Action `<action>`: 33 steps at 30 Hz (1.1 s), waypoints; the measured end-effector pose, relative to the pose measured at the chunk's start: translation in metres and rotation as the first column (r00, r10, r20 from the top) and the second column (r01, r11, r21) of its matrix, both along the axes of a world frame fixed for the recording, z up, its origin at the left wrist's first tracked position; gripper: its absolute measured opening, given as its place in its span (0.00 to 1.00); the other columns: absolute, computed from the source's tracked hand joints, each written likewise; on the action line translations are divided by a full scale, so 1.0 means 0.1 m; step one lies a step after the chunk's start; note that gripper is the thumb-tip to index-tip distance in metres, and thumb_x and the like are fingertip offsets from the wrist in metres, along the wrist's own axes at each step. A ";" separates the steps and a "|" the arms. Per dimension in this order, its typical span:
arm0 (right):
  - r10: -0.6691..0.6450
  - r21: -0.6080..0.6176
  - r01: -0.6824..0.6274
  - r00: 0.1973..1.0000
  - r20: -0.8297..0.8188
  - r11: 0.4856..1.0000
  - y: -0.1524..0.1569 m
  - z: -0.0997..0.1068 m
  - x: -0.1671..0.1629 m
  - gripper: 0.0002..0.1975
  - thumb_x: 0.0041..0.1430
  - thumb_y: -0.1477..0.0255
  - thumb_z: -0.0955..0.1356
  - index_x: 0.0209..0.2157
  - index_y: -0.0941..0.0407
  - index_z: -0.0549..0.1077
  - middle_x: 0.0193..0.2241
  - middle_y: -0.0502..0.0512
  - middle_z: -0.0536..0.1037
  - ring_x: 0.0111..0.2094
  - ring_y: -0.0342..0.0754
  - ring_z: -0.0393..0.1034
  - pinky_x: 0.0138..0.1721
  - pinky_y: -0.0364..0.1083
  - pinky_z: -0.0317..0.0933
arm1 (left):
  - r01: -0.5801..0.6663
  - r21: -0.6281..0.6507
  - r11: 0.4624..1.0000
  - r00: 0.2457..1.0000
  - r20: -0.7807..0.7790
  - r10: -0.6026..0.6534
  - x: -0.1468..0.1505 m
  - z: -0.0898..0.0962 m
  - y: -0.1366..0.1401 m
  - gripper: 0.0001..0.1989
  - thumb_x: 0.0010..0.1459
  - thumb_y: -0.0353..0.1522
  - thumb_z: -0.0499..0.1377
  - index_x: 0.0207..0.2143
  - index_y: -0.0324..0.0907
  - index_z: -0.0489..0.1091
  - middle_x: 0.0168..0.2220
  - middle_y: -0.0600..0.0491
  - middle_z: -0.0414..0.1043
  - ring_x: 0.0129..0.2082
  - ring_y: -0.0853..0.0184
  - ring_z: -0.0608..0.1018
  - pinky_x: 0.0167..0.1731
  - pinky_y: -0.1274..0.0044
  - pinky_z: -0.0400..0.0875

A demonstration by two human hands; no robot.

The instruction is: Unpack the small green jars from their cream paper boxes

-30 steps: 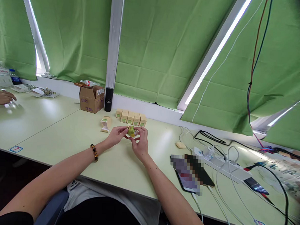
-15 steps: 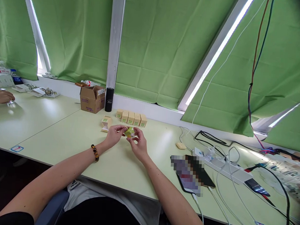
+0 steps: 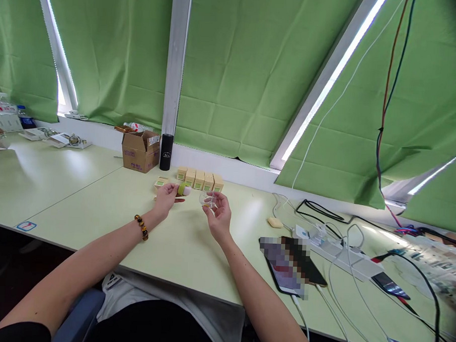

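By the boxes [image 3: 199, 181], our left hand [image 3: 165, 198] pinches the green piece [image 3: 182, 189], our right hand [image 3: 219, 214] the cup [image 3: 204, 198] (slackness could drop either).

Tbl [image 3: 179, 244] glare (dark top-R cnr)

Pinches a green-and-white piece [image 3: 182, 190] in the left hand [image 3: 166, 197] and holds a clear container [image 3: 206, 199] in the right hand [image 3: 220, 214], just apart, over the pale table [image 3: 179, 244]; faces small tan boxes [image 3: 199, 179] beyond.
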State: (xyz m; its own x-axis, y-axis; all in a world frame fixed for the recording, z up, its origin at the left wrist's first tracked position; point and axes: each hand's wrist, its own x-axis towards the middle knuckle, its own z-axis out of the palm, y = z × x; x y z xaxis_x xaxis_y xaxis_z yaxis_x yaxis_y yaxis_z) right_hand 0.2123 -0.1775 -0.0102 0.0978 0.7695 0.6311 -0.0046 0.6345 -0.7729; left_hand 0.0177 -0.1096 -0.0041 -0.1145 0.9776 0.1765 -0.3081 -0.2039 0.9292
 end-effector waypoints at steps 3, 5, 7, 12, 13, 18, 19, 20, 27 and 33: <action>0.004 0.052 -0.002 0.999 -0.037 0.999 -0.01 0.01 -0.02 0.23 0.56 0.74 0.74 0.52 0.49 0.67 0.56 0.59 0.72 0.51 0.53 0.75 0.49 0.54 0.75 | 0.008 -0.065 0.998 1.000 0.002 -0.008 0.03 -0.03 0.02 0.10 0.65 0.35 0.65 0.35 0.36 0.72 0.34 0.48 0.81 0.32 0.66 0.84 0.32 0.72 0.84; 0.005 0.070 -0.002 0.999 -0.048 0.998 -0.01 0.01 -0.04 0.23 0.56 0.74 0.74 0.51 0.49 0.66 0.56 0.59 0.72 0.52 0.53 0.76 0.51 0.56 0.75 | 0.012 -0.076 0.997 1.000 -0.002 -0.013 0.05 -0.06 0.02 0.09 0.65 0.33 0.65 0.35 0.36 0.72 0.34 0.48 0.81 0.31 0.66 0.84 0.34 0.72 0.85; 0.004 0.070 0.000 0.998 -0.056 0.998 -0.01 0.00 -0.05 0.22 0.57 0.72 0.74 0.51 0.49 0.66 0.53 0.59 0.74 0.52 0.54 0.76 0.53 0.57 0.74 | 0.022 -0.074 0.997 1.000 -0.007 -0.022 0.06 -0.07 0.02 0.09 0.64 0.33 0.66 0.34 0.36 0.72 0.34 0.49 0.81 0.32 0.66 0.84 0.35 0.70 0.85; -0.027 0.074 0.034 0.996 -0.083 0.997 0.00 0.01 -0.05 0.22 0.57 0.72 0.75 0.50 0.49 0.66 0.52 0.58 0.75 0.51 0.54 0.78 0.53 0.59 0.74 | 0.038 -0.061 0.997 0.999 -0.018 -0.039 0.05 -0.09 0.02 0.10 0.64 0.34 0.66 0.34 0.36 0.72 0.34 0.49 0.81 0.31 0.66 0.84 0.36 0.69 0.86; -0.034 0.076 0.040 0.996 -0.079 0.996 0.00 0.01 -0.05 0.22 0.56 0.73 0.75 0.50 0.49 0.67 0.52 0.58 0.75 0.51 0.54 0.77 0.53 0.58 0.74 | 0.037 -0.061 0.997 0.999 -0.019 -0.038 0.05 -0.09 0.03 0.10 0.64 0.34 0.66 0.34 0.36 0.72 0.34 0.49 0.81 0.31 0.66 0.84 0.36 0.69 0.86; -0.161 0.113 0.157 0.987 0.024 0.981 -0.04 0.07 -0.03 0.23 0.55 0.73 0.74 0.52 0.49 0.70 0.55 0.59 0.72 0.56 0.55 0.71 0.50 0.56 0.75 | 0.033 -0.047 0.998 0.999 -0.018 -0.034 0.05 -0.09 0.03 0.10 0.64 0.34 0.66 0.34 0.37 0.72 0.34 0.48 0.81 0.32 0.66 0.84 0.36 0.70 0.86; -0.210 0.126 0.203 0.976 0.048 0.971 -0.04 0.07 -0.02 0.22 0.55 0.73 0.74 0.51 0.50 0.71 0.55 0.59 0.70 0.56 0.55 0.70 0.50 0.55 0.75 | 0.033 -0.047 0.998 0.999 -0.020 -0.034 0.05 -0.09 0.03 0.10 0.64 0.34 0.66 0.34 0.37 0.72 0.34 0.49 0.81 0.32 0.66 0.84 0.36 0.70 0.85; -0.253 0.140 0.243 0.965 0.065 0.960 -0.05 0.08 -0.02 0.22 0.54 0.73 0.75 0.51 0.50 0.72 0.55 0.59 0.69 0.56 0.55 0.69 0.50 0.54 0.75 | 0.032 -0.049 0.998 0.999 -0.022 -0.033 0.06 -0.08 0.02 0.10 0.64 0.34 0.66 0.34 0.37 0.72 0.34 0.49 0.81 0.31 0.67 0.84 0.35 0.71 0.85; -0.279 0.147 0.267 0.958 0.070 0.952 -0.05 0.10 0.01 0.22 0.57 0.69 0.74 0.53 0.50 0.71 0.53 0.58 0.72 0.54 0.54 0.69 0.52 0.55 0.73 | 0.016 -0.058 0.998 1.000 -0.024 -0.018 0.06 -0.07 0.01 0.11 0.64 0.35 0.66 0.35 0.37 0.72 0.35 0.48 0.82 0.33 0.65 0.85 0.37 0.69 0.86; -0.096 0.016 0.098 0.989 -0.109 0.995 -0.05 0.14 -0.01 0.23 0.60 0.59 0.75 0.53 0.48 0.68 0.44 0.54 0.77 0.46 0.50 0.73 0.45 0.51 0.73 | 0.021 -0.063 0.998 0.999 -0.029 -0.023 0.06 -0.06 0.01 0.10 0.64 0.35 0.66 0.35 0.37 0.72 0.35 0.48 0.82 0.33 0.65 0.85 0.37 0.70 0.86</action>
State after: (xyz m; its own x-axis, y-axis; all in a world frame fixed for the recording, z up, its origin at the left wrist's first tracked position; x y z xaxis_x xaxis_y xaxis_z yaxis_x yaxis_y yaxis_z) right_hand 0.2115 -0.1820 0.0039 0.2401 0.7393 0.6291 -0.0251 0.6525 -0.7573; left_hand 0.0235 -0.1084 -0.0106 -0.0882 0.9891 0.1175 -0.2843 -0.1381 0.9487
